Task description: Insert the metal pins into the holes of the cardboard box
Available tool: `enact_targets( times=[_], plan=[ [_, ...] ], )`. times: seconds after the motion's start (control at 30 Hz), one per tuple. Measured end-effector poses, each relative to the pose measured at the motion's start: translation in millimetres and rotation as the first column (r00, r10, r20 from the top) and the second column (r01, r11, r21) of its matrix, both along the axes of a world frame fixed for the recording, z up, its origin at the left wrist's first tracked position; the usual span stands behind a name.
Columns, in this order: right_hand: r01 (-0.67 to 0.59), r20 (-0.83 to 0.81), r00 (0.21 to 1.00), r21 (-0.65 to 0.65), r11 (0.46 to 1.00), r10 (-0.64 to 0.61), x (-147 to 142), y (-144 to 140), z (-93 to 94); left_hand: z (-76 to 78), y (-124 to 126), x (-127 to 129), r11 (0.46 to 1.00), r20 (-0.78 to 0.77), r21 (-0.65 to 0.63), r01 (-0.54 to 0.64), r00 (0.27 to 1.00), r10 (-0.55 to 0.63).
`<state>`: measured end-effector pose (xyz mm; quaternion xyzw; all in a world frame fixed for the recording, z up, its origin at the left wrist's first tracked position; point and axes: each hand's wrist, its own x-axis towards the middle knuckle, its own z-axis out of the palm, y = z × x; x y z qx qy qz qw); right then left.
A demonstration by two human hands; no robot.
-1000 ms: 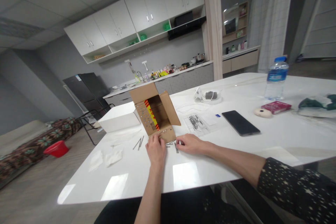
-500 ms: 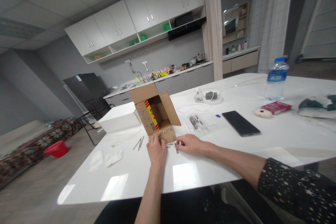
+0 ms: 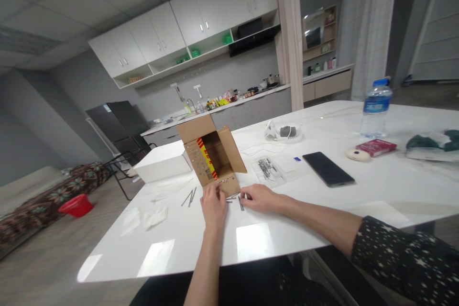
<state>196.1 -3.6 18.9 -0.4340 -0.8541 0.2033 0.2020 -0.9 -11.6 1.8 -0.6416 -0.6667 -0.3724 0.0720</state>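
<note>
An open cardboard box (image 3: 211,155) with yellow-and-red tape stands on the white table (image 3: 118,258), its mouth towards me. Small shiny dots run over its side and lower flap. My left hand (image 3: 213,202) is closed, with curled fingertips against the lower flap; what they hold, if anything, is hidden. Just right of the flap, my right hand (image 3: 260,197) has its fingers pinched together low over the table. Beside its fingertips lies a grey nail (image 3: 241,204), and whether they grip anything is too small to tell. More nails (image 3: 189,197) lie left of my left hand, others between both hands.
Behind the box sits a white box (image 3: 163,162). Crumpled tissues (image 3: 155,218) lie to the left. Rightward are a clear plastic packet (image 3: 268,170), a black phone (image 3: 328,169), a maroon small box (image 3: 376,147), a cream oval object (image 3: 357,154) and a water bottle (image 3: 375,110).
Both hands stay at almost the same spots, and the box and nails have not moved. Only the camera view has shifted very slightly.
</note>
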Motion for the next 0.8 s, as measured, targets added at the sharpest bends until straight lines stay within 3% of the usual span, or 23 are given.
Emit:
enact_targets(
  times=[0.8],
  plan=[
    [-0.005, -0.013, 1.0, -0.001, 1.0, 0.005, -0.2, -0.6, 0.0, 3.5, -2.4, -0.4, 0.999, 0.047, -0.014, -0.03, 0.998, 0.03]
  ],
)
